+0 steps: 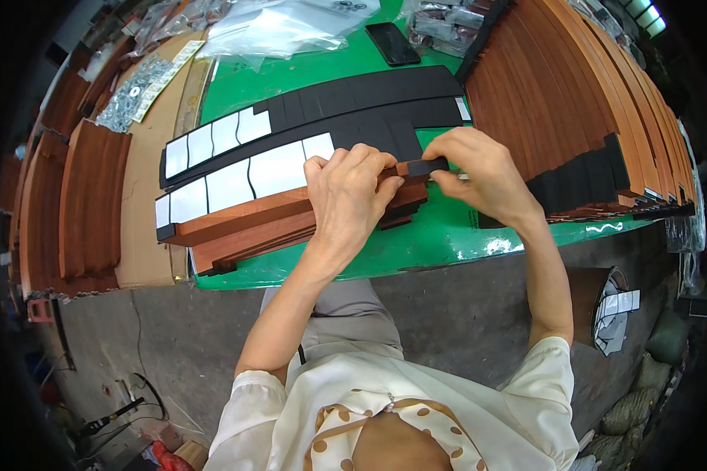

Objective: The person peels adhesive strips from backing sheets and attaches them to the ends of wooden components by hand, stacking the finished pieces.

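My left hand (pixel 346 184) is closed around the right part of a reddish-brown wooden slat (pixel 251 216), thumb and fingertips near its end. A black piece (pixel 166 233) covers the slat's left end. At the right end, my right hand (pixel 483 169) pinches a small black pad (pixel 427 167) against the wood. More slats (pixel 267 245) lie stacked beneath. Just behind them are black sheets (pixel 346 92) cut into pads, with white sections (pixel 228 186) along their left part. My left hand hides part of the slat and sheet.
The green table (pixel 448 235) carries a large row of slats (pixel 542 86) at right, a phone (pixel 393 43) and plastic bags (pixel 291 27) at the back. Cardboard (pixel 145 212), bagged hardware (pixel 130 90) and more slats (pixel 94 196) are at left. A bin (pixel 593 302) with white scraps stands on the floor.
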Tool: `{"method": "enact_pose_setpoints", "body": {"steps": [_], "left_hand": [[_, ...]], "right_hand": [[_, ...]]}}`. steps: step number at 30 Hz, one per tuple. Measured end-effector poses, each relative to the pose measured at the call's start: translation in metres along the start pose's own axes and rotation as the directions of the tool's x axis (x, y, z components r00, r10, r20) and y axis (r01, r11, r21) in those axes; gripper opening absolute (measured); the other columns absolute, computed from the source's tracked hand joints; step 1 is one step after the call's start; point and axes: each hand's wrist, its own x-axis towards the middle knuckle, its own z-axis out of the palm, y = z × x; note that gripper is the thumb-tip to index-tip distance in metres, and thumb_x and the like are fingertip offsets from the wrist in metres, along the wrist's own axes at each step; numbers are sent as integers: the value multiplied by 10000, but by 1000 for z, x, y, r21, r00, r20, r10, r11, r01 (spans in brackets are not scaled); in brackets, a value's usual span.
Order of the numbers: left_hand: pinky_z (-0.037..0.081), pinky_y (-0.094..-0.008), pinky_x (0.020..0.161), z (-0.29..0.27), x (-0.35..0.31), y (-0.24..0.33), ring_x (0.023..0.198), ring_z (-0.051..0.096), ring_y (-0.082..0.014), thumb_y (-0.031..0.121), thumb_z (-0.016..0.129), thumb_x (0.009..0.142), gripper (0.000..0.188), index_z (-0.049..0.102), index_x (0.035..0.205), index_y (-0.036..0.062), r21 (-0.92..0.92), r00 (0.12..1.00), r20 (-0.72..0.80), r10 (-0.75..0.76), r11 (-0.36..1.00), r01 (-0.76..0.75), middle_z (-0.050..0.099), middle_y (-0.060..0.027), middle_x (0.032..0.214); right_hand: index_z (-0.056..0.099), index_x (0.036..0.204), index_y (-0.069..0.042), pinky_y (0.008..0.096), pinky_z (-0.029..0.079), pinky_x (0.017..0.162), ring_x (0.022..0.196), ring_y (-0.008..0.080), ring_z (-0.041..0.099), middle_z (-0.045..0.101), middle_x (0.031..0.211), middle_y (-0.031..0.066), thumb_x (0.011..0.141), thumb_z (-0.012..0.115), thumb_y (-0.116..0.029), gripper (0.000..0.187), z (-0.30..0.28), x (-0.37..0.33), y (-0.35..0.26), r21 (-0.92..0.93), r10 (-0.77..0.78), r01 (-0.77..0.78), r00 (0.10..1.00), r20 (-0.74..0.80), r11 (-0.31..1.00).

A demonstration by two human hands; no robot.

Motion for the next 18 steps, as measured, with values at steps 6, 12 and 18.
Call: {"method": "enact_pose_setpoints", "body": {"steps": [6,12,18], "left_hand": [[289,-339,701,1,1,-1,691,530,-144,211,753,703,141,684,798,133,-6,1000,-7,-8,1000,8,614,47,764],[290,-342,704,-1,1,0,699,532,-148,214,758,697,149,689,800,132,-29,999,18,-31,999,32,615,45,759],[291,-343,707,-2,1,0,707,535,-152,219,760,698,164,692,812,122,-31,999,17,-39,999,39,621,41,768]], "right_hand": [[650,921,-25,344,470,721,790,243,606,636,842,76,723,710,-70,212,10,-4,13,85,6,0,997,-73,996],[674,884,-32,349,468,721,784,236,591,643,835,64,710,716,-93,189,16,-3,11,114,30,-22,997,-69,993],[681,894,-38,345,466,706,768,229,591,635,825,60,702,724,-88,203,15,-3,12,102,20,-13,998,-67,995]]}}
